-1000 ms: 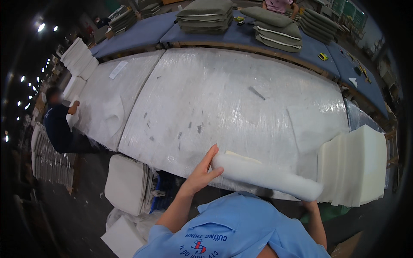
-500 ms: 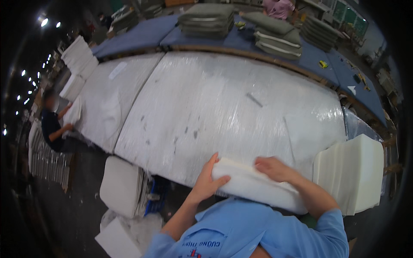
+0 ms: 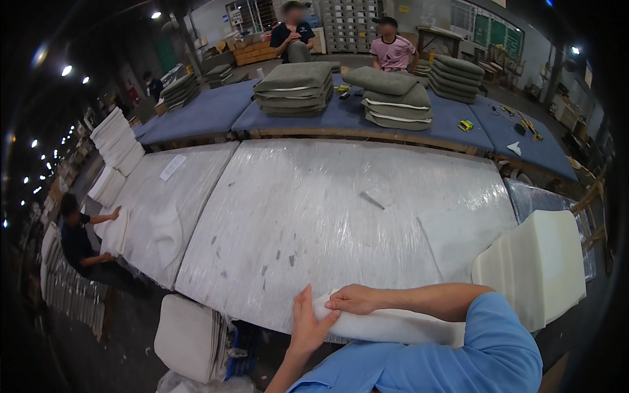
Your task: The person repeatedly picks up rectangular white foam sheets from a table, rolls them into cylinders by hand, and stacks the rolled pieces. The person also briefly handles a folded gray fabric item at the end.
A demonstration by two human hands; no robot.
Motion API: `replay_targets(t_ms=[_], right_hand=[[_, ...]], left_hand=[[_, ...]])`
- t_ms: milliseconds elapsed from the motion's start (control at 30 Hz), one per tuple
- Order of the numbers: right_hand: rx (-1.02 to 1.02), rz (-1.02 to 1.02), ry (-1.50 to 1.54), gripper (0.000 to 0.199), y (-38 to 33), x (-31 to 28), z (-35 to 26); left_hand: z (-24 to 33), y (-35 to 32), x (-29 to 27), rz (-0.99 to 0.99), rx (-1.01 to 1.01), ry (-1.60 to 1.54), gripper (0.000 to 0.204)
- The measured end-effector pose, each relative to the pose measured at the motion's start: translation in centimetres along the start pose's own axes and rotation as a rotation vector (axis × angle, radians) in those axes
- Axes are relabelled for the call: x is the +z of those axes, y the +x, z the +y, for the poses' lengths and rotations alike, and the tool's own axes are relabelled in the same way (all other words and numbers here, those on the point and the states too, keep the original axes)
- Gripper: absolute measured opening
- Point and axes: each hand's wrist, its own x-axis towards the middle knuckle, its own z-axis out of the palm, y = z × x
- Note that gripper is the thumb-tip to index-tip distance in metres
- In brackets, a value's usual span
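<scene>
Along the near edge of the plastic-wrapped table (image 3: 314, 216), a thick white padded cushion (image 3: 409, 325) lies in front of my body, its right part partly behind my forearm. My left hand (image 3: 308, 327) grips its left end, fingers pointing up and thumb over the top edge. Beside that thumb, my right hand (image 3: 354, 300) is closed on the upper edge at the same end, its arm reaching across the cushion. What exactly its fingertips pinch is hidden.
Cream foam pads (image 3: 534, 268) stand at the table's right. White pads (image 3: 190, 337) are stacked below left, by a blue crate (image 3: 242, 350). A co-worker (image 3: 82, 236) handles white pads at left. Blue tables (image 3: 298, 124) with grey-green cushions (image 3: 295, 88) lie beyond; people stand behind.
My right hand has moved left along the cushion to its left end, beside my left hand, and closed there. The view has tilted up, showing more of the far side.
</scene>
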Motion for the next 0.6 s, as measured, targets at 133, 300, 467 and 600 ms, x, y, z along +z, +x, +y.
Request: replay_targets(t_ms=[133,300,467,600], right_hand=[[0.019,-0.019,0.107,0.048,0.3,0.4,1.1],[-0.062,0.062,0.121,0.045,1.0,1.5,4.0],[-0.113,0.086,0.134,0.041,2.0,1.8,5.6],[-0.051,0.131,0.125,0.042,2.0,2.3,5.7]], left_hand=[[2.6,-1.4,1.1,0.131,0.182,0.384,0.087],[1.8,-1.1,3.2,0.031,0.166,0.430,0.074],[1.6,-0.6,3.1,0.004,0.158,0.472,0.068],[1.0,-0.6,3.2,-0.001,0.144,0.489,0.066]])
